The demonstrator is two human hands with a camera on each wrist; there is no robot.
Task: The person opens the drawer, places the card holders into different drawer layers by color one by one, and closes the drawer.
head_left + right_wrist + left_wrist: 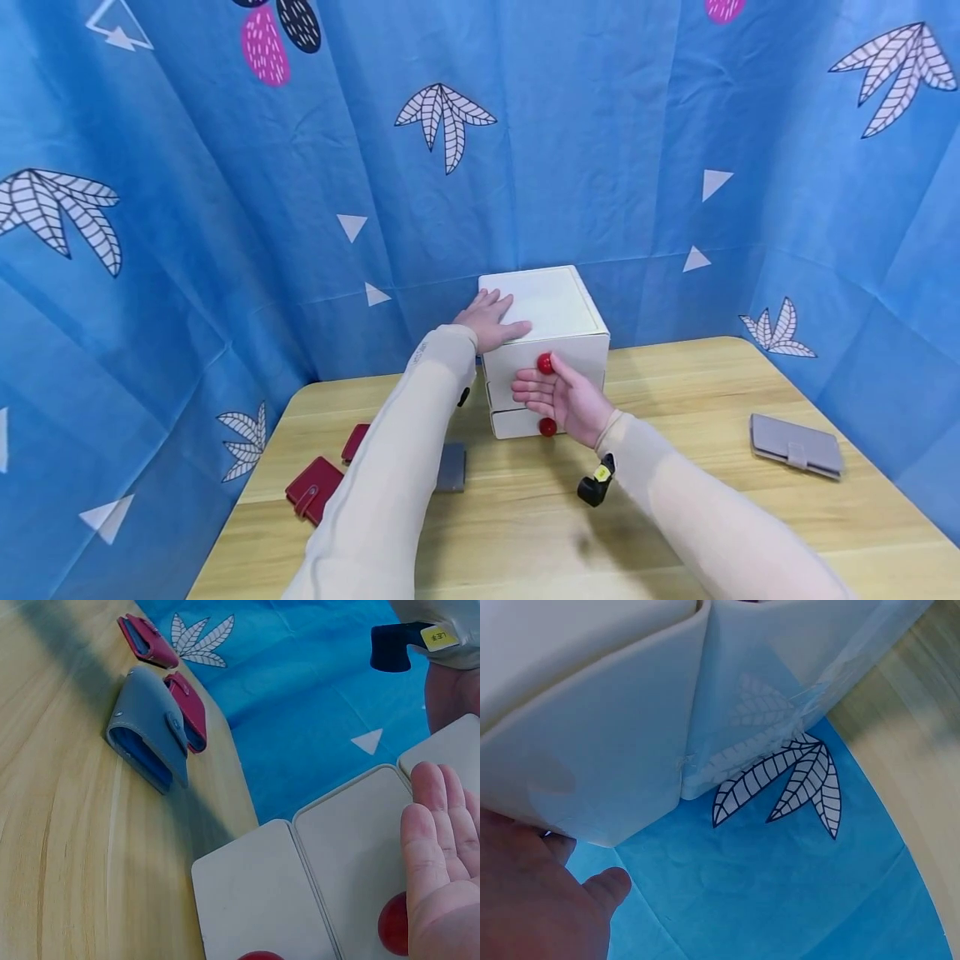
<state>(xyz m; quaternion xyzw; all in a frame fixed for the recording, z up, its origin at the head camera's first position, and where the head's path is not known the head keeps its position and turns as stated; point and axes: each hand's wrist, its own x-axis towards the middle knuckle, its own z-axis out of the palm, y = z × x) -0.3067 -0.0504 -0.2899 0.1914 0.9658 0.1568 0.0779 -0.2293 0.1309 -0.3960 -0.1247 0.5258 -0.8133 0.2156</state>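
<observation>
A small white drawer box (558,304) stands at the back of the wooden table (675,500), with a red upper knob (545,363) and a red lower knob (547,427) on its front. My left hand (491,319) lies flat on the box's top near the left edge. My right hand (558,396) is at the drawer fronts just below the upper knob, fingers straight. In the right wrist view the right hand's fingers (442,825) lie against the white front beside the upper knob (394,924), not curled round it. The left wrist view shows the left hand (532,900) under the box's side (592,727).
Left of the box lie two red wallets (315,489) (355,442) and a grey wallet (452,467), partly hidden by my left sleeve. Another grey wallet (797,446) lies at the table's right. A blue patterned curtain (225,250) closes in the back and sides.
</observation>
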